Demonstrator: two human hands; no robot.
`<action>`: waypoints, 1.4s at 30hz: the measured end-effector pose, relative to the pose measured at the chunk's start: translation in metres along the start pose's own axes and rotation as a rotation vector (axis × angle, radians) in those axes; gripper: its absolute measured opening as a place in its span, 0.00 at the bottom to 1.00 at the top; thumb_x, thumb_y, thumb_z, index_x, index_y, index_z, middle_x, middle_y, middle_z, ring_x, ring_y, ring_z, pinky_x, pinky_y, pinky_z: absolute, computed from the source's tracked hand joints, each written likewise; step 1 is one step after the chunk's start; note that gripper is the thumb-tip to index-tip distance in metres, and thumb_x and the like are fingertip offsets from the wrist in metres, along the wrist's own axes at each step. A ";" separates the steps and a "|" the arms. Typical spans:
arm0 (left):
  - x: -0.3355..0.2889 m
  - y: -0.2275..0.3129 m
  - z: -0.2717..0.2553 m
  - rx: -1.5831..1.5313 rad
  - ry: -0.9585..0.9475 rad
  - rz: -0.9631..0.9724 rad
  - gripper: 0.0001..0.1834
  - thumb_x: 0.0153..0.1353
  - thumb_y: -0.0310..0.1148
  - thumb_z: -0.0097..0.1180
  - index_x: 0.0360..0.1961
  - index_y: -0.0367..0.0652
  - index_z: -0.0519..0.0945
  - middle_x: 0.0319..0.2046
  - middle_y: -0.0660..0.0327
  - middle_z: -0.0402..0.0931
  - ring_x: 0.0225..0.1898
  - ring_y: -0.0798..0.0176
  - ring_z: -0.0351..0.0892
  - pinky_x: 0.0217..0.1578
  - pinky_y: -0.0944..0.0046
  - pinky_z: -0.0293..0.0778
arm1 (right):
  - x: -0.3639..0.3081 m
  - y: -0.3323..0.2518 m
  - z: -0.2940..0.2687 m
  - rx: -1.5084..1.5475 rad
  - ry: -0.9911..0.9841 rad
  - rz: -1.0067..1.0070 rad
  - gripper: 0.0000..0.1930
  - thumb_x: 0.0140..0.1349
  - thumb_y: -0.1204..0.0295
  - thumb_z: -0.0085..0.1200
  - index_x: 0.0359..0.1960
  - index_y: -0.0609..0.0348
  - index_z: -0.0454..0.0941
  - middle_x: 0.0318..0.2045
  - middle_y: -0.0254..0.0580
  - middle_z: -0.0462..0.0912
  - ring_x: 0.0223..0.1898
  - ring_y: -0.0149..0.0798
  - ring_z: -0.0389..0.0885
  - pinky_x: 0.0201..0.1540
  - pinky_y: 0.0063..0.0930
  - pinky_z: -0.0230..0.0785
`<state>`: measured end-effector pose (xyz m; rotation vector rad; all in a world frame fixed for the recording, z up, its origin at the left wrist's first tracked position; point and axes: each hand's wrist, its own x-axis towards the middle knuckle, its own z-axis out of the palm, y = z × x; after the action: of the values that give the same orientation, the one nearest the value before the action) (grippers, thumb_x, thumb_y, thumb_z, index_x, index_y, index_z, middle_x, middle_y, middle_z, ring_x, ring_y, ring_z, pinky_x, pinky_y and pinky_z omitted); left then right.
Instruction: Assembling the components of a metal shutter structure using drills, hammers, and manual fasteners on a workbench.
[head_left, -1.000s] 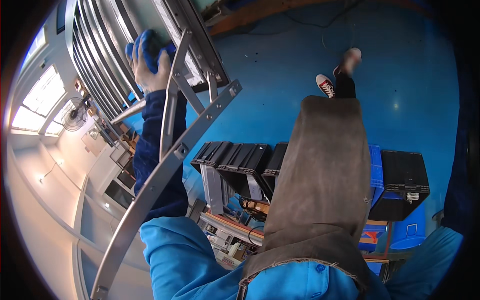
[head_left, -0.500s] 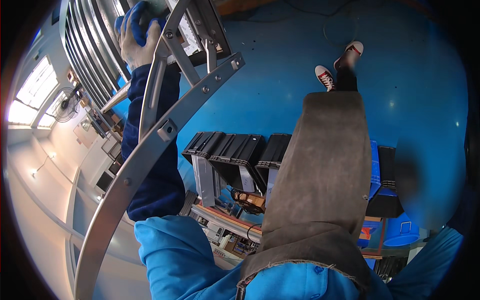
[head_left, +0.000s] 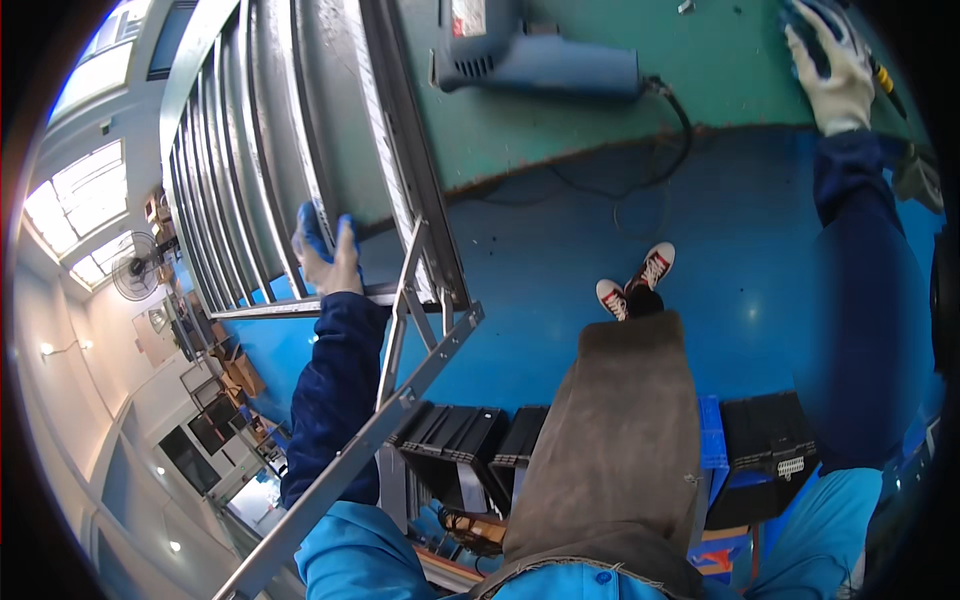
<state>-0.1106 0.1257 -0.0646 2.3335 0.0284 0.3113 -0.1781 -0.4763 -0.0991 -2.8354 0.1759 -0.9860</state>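
Observation:
My left hand [head_left: 328, 255], in a white glove with blue fingertips, is closed round a bar of a slatted metal frame [head_left: 258, 150]. The frame rests on the green workbench at the upper left. From its near corner a hinged metal arm [head_left: 350, 455] slants down to the lower left, past my left sleeve. Over the bench at the upper right, my gloved right hand [head_left: 838, 85] has its thumb and fingers apart, with nothing seen between them. Beside it lies a yellow-and-black handled tool [head_left: 886, 80], only partly visible. A blue corded power tool [head_left: 545, 65] lies between the hands.
The green workbench [head_left: 600, 130] ends in a worn front edge, and a black cable [head_left: 685, 140] hangs over it. Black bins [head_left: 455, 440] stand behind me on the blue floor [head_left: 540, 260]. A fan [head_left: 135, 268] is at the far left.
The view has swung, bringing the bench, power tool and my right hand into sight. My left hand now grips a bar nearer the frame's front edge. The hinged arm sits lower in view.

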 end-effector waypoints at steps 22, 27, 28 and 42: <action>-0.044 -0.016 -0.054 0.341 -0.167 -0.114 0.33 0.49 0.31 0.65 0.59 0.43 0.69 0.49 0.52 0.70 0.48 0.49 0.75 0.50 0.54 0.72 | 0.042 -0.252 0.010 -0.183 -0.460 -0.138 0.41 0.48 0.66 0.65 0.66 0.44 0.59 0.45 0.53 0.73 0.43 0.51 0.77 0.42 0.40 0.75; -0.043 -0.039 -0.054 0.198 -0.119 -0.015 0.33 0.48 0.29 0.66 0.57 0.38 0.70 0.48 0.53 0.71 0.44 0.56 0.77 0.46 0.61 0.75 | 0.061 -0.261 -0.008 -0.034 -0.436 -0.065 0.34 0.48 0.70 0.59 0.61 0.58 0.66 0.36 0.52 0.75 0.39 0.51 0.78 0.41 0.40 0.73; -0.044 -0.032 -0.044 0.142 -0.143 -0.041 0.33 0.50 0.28 0.65 0.58 0.39 0.69 0.47 0.54 0.71 0.42 0.59 0.78 0.43 0.63 0.76 | 0.061 -0.244 -0.011 0.067 -0.388 -0.065 0.34 0.47 0.70 0.59 0.60 0.58 0.66 0.39 0.55 0.76 0.38 0.54 0.79 0.40 0.40 0.74; -0.027 -0.053 -0.050 -0.116 -0.176 -0.132 0.28 0.55 0.21 0.60 0.59 0.41 0.71 0.34 0.63 0.79 0.24 0.76 0.73 0.24 0.75 0.70 | -0.160 -0.181 -0.210 1.360 -0.707 0.851 0.35 0.53 0.69 0.64 0.61 0.71 0.63 0.51 0.63 0.74 0.46 0.44 0.79 0.48 0.32 0.73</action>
<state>-0.1444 0.1953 -0.0741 2.2232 0.0755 0.0398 -0.4212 -0.2919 -0.0032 -1.4047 0.3771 0.1591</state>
